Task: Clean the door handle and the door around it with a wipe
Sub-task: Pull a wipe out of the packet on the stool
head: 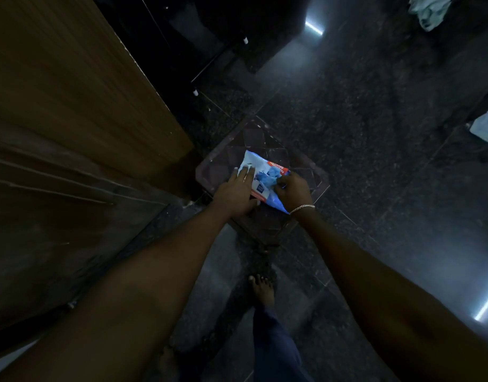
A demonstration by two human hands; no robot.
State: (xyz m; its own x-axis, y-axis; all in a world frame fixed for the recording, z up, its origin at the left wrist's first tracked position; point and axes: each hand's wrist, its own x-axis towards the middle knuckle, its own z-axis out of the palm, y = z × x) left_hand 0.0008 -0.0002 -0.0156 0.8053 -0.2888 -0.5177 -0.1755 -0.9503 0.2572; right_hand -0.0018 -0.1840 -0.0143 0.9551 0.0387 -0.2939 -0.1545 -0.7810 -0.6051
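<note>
The wooden door (72,92) stands at the left, and its handle is out of view, so no cleaning has begun. The step in hand looks like getting one wipe out of the pack. The small dark surface (254,139) stands on the speckled floor (361,119) just beside the door's edge. The pack of wipes (260,175) lies flat on it.

The left hand (233,193) lies flat on the pack's near left part, fingers straight, pressing it down. The right hand (292,188), with a bracelet (302,207) at the wrist, has its fingers curled and pinches at the pack's top face. Whether it has the flap or a wipe's corner, I cannot tell.

To do this well, the flat hand should keep its weight on the pack so that it neither slides nor lifts. The pinching hand should pull slowly and low, so that one sheet comes free rather than a clump. The flap is best pressed closed afterwards, so the rest stay damp.

As for containers, the pack shows only its printed blue-and-white front, and no loose wipe is plainly visible outside it. A pale plastic container (485,126) sits at the right edge on the floor, well apart from the pack. Its contents are too dim to tell.
</note>
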